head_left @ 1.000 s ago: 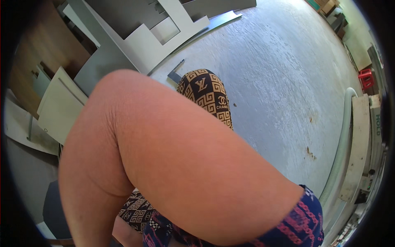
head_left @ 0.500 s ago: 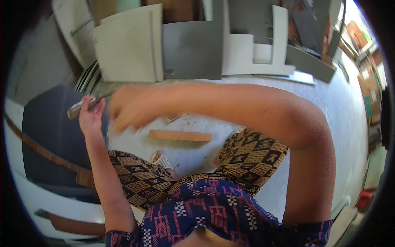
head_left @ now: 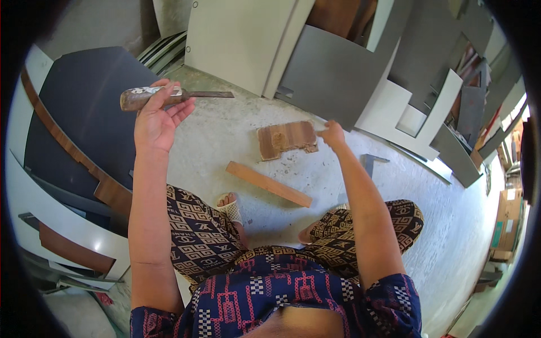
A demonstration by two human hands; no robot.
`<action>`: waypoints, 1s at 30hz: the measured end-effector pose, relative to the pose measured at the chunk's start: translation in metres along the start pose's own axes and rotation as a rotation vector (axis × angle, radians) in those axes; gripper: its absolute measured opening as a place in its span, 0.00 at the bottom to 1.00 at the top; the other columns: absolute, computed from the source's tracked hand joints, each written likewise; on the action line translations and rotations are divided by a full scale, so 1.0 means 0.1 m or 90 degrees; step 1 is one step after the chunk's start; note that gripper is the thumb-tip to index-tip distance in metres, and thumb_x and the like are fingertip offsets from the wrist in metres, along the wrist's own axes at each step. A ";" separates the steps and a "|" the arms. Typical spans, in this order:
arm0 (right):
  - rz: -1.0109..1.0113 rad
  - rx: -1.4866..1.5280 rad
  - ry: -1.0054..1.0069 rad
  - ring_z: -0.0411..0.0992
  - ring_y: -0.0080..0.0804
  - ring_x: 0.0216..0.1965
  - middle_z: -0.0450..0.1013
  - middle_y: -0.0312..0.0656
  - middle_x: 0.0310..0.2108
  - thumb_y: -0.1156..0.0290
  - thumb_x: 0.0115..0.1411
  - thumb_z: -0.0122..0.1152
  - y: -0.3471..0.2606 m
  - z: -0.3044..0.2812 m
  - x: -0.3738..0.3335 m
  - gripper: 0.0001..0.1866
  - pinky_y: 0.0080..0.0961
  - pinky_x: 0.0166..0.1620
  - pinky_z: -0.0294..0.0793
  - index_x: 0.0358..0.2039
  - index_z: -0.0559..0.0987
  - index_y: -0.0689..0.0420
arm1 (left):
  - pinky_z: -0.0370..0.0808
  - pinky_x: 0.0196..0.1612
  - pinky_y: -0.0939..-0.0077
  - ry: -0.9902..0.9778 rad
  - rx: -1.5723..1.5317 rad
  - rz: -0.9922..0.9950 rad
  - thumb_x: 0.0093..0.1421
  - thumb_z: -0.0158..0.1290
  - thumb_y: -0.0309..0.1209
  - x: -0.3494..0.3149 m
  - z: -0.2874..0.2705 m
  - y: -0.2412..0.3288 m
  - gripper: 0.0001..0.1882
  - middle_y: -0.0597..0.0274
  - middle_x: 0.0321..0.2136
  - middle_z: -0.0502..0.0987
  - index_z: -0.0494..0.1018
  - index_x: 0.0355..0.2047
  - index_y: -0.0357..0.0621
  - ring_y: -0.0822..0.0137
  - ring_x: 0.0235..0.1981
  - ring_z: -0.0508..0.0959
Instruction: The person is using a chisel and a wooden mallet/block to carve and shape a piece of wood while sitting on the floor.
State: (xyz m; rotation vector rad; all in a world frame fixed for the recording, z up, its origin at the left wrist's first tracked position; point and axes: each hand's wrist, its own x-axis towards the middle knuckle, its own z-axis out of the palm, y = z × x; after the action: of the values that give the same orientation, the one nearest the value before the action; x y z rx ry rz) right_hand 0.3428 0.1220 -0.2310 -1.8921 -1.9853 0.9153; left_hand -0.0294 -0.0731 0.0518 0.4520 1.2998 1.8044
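My left hand (head_left: 159, 115) is raised at the left and closed around the handle of a chisel (head_left: 151, 98). The chisel's worn wooden handle has whitish patches, and its narrow dark blade points right. At the right, my right hand (head_left: 332, 136) is beside the right edge of a brown wood-grain board (head_left: 301, 135); its thumb reaches toward the board and it looks empty. Whether it touches the board I cannot tell. That board lies on the floor, with a rough gouged spot and a broken lower edge. Nearer to me, a long wooden block (head_left: 269, 185) lies slantwise between my feet.
Crumbs and chips dot the concrete floor (head_left: 208, 135) around the board. A grey metal square (head_left: 370, 163) lies right of my right forearm. Grey and white panels (head_left: 344, 73) lean along the back. Dark sheets (head_left: 79, 124) and curved offcuts crowd the left, cardboard boxes (head_left: 505, 219) the far right.
My right arm, blurred and crossed over toward my left hand before, has swung out to the right beside the board. The chisel is now plainly seen in my left hand. The view has turned.
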 end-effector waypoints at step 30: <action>0.075 -0.131 -0.002 0.69 0.50 0.49 0.63 0.51 0.49 0.72 0.41 0.70 -0.13 0.86 -0.19 0.37 0.39 0.49 0.73 0.52 0.63 0.56 | 0.79 0.42 0.63 0.007 0.034 -0.021 0.57 0.58 0.31 0.15 -0.15 0.00 0.16 0.53 0.47 0.73 0.70 0.45 0.46 0.48 0.40 0.79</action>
State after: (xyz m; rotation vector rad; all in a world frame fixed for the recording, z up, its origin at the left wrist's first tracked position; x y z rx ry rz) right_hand 0.2849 0.0814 -0.2851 -2.1386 -2.0589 0.7682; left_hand -0.0488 -0.0699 0.0436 0.4476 1.3583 1.7516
